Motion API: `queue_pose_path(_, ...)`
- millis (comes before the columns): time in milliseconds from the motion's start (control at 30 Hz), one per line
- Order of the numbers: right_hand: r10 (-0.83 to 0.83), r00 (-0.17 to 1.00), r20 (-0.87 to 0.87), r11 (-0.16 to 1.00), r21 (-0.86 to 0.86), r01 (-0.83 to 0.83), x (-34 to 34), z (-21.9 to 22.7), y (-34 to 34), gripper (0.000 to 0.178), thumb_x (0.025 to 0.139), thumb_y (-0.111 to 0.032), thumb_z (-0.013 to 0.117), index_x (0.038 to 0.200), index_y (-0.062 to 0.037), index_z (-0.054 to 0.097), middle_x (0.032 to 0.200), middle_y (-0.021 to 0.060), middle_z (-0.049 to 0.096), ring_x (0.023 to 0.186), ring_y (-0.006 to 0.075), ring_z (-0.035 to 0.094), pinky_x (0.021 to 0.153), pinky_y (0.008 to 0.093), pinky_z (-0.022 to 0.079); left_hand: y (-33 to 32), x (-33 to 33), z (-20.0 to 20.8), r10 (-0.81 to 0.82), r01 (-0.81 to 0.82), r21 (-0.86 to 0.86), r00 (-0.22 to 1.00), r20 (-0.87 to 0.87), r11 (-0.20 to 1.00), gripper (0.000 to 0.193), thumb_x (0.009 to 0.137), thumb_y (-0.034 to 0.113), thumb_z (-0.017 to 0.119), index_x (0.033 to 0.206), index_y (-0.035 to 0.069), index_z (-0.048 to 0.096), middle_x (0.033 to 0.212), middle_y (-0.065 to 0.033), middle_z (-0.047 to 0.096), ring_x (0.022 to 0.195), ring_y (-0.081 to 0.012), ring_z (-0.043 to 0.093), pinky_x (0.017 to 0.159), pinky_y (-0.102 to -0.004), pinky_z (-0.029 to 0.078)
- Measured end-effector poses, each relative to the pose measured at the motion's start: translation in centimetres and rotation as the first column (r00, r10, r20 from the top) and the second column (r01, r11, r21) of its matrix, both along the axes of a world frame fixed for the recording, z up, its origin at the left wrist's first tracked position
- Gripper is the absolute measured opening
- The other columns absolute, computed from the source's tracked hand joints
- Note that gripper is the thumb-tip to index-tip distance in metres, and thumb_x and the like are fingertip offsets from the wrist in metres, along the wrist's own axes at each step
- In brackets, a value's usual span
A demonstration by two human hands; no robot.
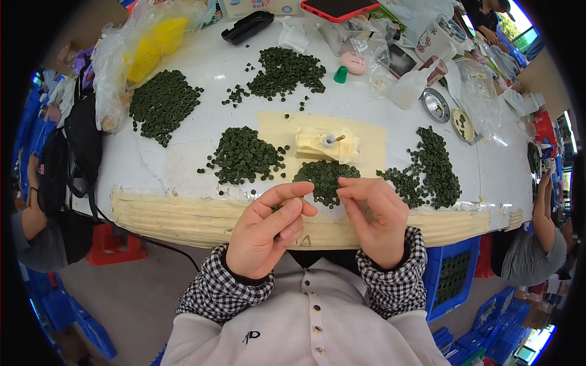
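My left hand (pixel 268 227) is curled above the table's near edge, its thumb pressed toward the bent fingers. Bits of small dark green ring-shaped parts (pixel 278 236) show between its fingers and palm. To its right, my right hand (pixel 379 221) is closed with the thumb and fingertips drawn together; whatever lies in that pinch is too small to make out. Just beyond both hands lies a pile of the dark green parts (pixel 323 177). Behind that pile stands a block wrapped in cream tape (pixel 308 143), with a metal piece and thin pin (pixel 334 139) on top.
More piles of green parts lie at left (pixel 162 104), centre left (pixel 244 155), back (pixel 287 73) and right (pixel 436 168). Round metal tins (pixel 435 105), a mug (pixel 436 39), a red-edged phone (pixel 339 7) and plastic bags line the back. A blue crate (pixel 452 274) stands below right.
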State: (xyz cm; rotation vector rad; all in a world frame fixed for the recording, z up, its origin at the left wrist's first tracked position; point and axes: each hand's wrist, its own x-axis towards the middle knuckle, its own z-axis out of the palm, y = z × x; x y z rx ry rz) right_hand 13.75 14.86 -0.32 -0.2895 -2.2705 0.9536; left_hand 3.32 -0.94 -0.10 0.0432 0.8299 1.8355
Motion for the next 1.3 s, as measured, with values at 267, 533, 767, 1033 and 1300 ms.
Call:
queue_pose_path(267, 0.004, 1.000, 0.024, 0.998, -0.066, -0.002, 0.3, 0.2, -0.3, 0.016, 0.073, 0.008, 0.065, 0.087, 0.0000, 0.065, 0.077, 0.0101, 0.063, 0.068, 0.0211, 0.060, 0.059, 0.0271, 0.048, -0.4, 0.1, -1.6, -0.015, 0.008, 0.123, 0.998, 0.053, 0.992, 0.018, 0.097, 0.013, 0.045, 0.107, 0.002, 0.055, 0.095, -0.0068, 0.063, 0.055, -0.0029, 0.034, 0.051, -0.0172, 0.031)
queue_pose_path(533, 0.046, 0.999, -0.009, 0.988, -0.148, -0.046, 0.4, 0.5, -0.5, 0.022, 0.073, 0.009, 0.064, 0.092, -0.0006, 0.066, 0.079, 0.0097, 0.063, 0.069, 0.0189, 0.061, 0.060, 0.0260, 0.047, -0.4, -0.1, -1.2, -0.047, 0.038, 0.118, 0.996, 0.070, 0.992, 0.024, 0.095, 0.011, 0.047, 0.114, 0.000, 0.057, 0.101, -0.0108, 0.064, 0.056, -0.0023, 0.036, 0.053, -0.0169, 0.033)
queue_pose_path(767, -0.035, 0.998, -0.052, 0.970, -0.241, 0.022, 2.3, 1.2, 0.5, 0.012, 0.076, 0.009, 0.061, 0.085, 0.0011, 0.062, 0.079, 0.0092, 0.064, 0.071, 0.0208, 0.062, 0.065, 0.0263, 0.048, -0.5, -0.1, -0.8, -0.042, 0.039, 0.058, 0.998, 0.040, 0.998, 0.023, 0.095, 0.007, 0.046, 0.115, -0.001, 0.055, 0.101, -0.0104, 0.063, 0.056, -0.0024, 0.034, 0.052, -0.0175, 0.032)
queue_pose_path(1033, 0.187, 0.966, 0.180, 0.904, 0.353, -0.241, 8.4, -0.6, 1.1, 0.014, 0.072, 0.003, 0.061, 0.080, -0.0055, 0.056, 0.095, 0.0081, 0.068, 0.092, 0.0257, 0.063, 0.075, 0.0362, 0.050, -0.6, -0.6, -1.1, -0.027, 0.025, 0.073, 0.999, 0.025, 0.997, 0.021, 0.094, 0.008, 0.047, 0.112, 0.001, 0.055, 0.100, -0.0090, 0.063, 0.054, -0.0023, 0.034, 0.051, -0.0176, 0.031)
queue_pose_path(1300, 0.062, 0.960, 0.272, 0.899, 0.402, -0.172, 5.5, -1.0, -0.8, 0.007, 0.077, -0.003, 0.055, 0.082, -0.0071, 0.056, 0.107, 0.0065, 0.066, 0.108, 0.0256, 0.057, 0.097, 0.0392, 0.039, -0.3, -0.2, -0.9, -0.015, 0.013, 0.066, 1.000, 0.026, 0.998, 0.022, 0.095, 0.009, 0.047, 0.113, 0.000, 0.055, 0.101, -0.0118, 0.063, 0.056, -0.0028, 0.036, 0.054, -0.0178, 0.034)
